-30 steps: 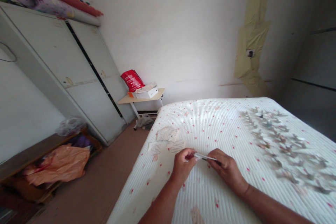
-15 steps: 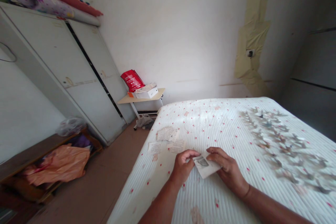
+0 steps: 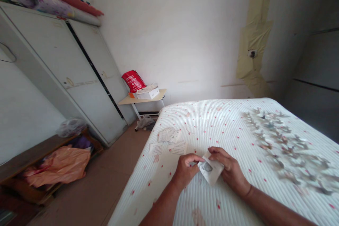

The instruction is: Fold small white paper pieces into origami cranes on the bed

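Note:
A small white paper piece (image 3: 212, 172) with a grey printed patch is held between my left hand (image 3: 187, 170) and my right hand (image 3: 230, 168). Both hands pinch its edges just above the white ribbed bedcover (image 3: 209, 120) with red dots. Several printed paper slips (image 3: 167, 135) lie to the far left of my hands. Farther right, a wide scatter of grey-and-white cut paper pieces (image 3: 284, 144) covers part of the bed. The paper's underside is hidden.
The bed's left edge drops to a brown floor (image 3: 106, 173). Beyond it stand a pale metal wardrobe (image 3: 66, 67), a small table (image 3: 143, 100) with a red bag (image 3: 134, 81) and white box (image 3: 147, 93), and an orange plastic bag (image 3: 59, 166) on a low shelf.
The narrow white strip between my hands a second ago has become a wider paper sheet showing a grey patch. Its far corner now stands up, and my hands sit slightly closer together.

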A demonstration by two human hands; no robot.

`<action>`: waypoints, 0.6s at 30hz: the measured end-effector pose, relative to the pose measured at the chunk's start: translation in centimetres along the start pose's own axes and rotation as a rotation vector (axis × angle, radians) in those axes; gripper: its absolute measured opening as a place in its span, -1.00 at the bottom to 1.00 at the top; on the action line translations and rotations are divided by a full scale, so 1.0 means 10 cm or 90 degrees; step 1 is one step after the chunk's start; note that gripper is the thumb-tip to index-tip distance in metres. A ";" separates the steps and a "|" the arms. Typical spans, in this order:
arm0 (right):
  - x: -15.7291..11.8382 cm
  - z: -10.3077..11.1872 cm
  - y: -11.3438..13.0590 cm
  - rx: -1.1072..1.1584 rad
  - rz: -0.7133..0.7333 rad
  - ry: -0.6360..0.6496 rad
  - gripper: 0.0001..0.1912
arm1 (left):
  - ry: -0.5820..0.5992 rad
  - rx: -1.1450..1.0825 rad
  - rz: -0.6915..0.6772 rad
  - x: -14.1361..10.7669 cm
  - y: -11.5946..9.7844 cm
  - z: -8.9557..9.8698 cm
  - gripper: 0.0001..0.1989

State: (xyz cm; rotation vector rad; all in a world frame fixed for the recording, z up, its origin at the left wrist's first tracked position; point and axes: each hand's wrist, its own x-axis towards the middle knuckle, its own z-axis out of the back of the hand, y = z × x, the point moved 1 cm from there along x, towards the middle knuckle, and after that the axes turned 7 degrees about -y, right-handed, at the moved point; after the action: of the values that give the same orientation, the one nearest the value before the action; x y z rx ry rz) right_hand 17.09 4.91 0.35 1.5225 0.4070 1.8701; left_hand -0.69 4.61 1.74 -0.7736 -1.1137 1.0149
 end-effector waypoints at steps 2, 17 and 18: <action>0.00 0.00 0.00 0.005 -0.004 -0.003 -0.85 | 0.010 0.007 -0.018 -0.01 0.01 0.00 -0.76; 0.00 0.04 -0.04 -0.118 0.015 0.059 -0.74 | -0.129 0.054 -0.047 0.02 0.05 0.08 -0.78; 0.01 0.04 -0.01 -0.132 0.033 0.072 -0.74 | -0.132 0.059 -0.043 0.02 0.04 0.08 -0.77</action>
State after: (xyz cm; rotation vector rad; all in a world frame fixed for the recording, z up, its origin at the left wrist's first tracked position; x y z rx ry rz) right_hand 17.51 4.91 0.47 1.3056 0.2170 1.9781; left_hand -1.55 4.96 1.65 -0.5617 -1.2514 1.0990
